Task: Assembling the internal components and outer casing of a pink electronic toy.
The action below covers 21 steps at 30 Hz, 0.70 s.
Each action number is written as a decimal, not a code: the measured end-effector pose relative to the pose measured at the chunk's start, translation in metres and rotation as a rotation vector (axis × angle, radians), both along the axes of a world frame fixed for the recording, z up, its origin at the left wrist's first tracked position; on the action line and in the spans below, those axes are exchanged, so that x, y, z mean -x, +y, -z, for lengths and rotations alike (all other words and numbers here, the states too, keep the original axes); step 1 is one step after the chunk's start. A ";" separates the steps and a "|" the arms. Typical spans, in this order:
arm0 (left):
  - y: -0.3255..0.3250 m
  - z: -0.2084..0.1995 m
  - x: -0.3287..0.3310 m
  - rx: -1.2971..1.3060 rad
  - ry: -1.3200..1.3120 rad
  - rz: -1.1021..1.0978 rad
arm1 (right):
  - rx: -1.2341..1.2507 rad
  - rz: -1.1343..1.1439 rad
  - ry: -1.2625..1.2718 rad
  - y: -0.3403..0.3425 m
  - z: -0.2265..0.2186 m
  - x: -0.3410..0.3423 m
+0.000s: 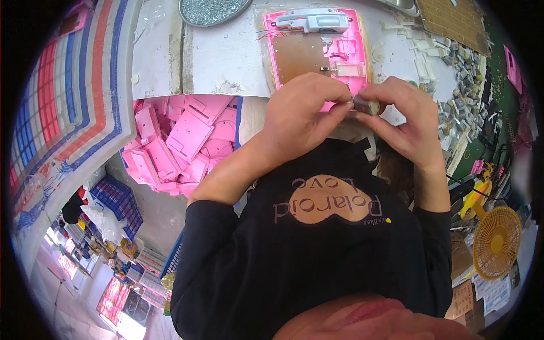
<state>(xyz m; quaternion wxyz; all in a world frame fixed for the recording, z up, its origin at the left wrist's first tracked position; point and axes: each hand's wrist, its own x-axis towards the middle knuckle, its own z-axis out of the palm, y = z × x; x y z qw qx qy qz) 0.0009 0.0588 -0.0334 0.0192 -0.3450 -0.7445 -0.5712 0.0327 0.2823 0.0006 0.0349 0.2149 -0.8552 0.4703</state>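
One motor (367, 106) is at the hands in the head view: a short, dull gray cylinder with a paler, yellowish end turned to the right. It is between the two hands, at the near right corner of the pink shell (361, 48); whether it touches the shell cannot be told. The right hand (407, 113) grips it, fingers curled round from above and thumb below. The left hand (306, 107) has its thumb and forefinger closed together just beside the motor; whether something thin lies between them I cannot tell.

Counted, there are two hands, one held motor and one shell on the table (221, 65). The shell lies open side up, glossy pink, a yellowish sheet showing at its edges. It carries one brown board (297, 56), one long gray unit (326, 23) across its far end, and several thin wires (271, 34) at the left.

One round dish (214, 25) of screws, too many to count, stands at the far left. Dozens of loose motors (473, 73) lie heaped at the right, beside many white parts (422, 65). Many pink parts (190, 133) are piled left of the person. One yellow fan (497, 242) stands at the lower right.
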 end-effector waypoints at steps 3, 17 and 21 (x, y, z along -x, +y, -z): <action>-0.004 0.000 0.001 -0.019 -0.097 0.039 | 0.011 -0.042 0.120 0.000 0.004 0.001; -0.008 0.005 -0.001 0.078 0.121 -0.054 | 0.015 -0.038 0.194 -0.004 0.018 -0.002; -0.003 0.001 0.004 0.051 -0.017 -0.036 | 0.008 -0.008 0.158 0.003 0.019 -0.002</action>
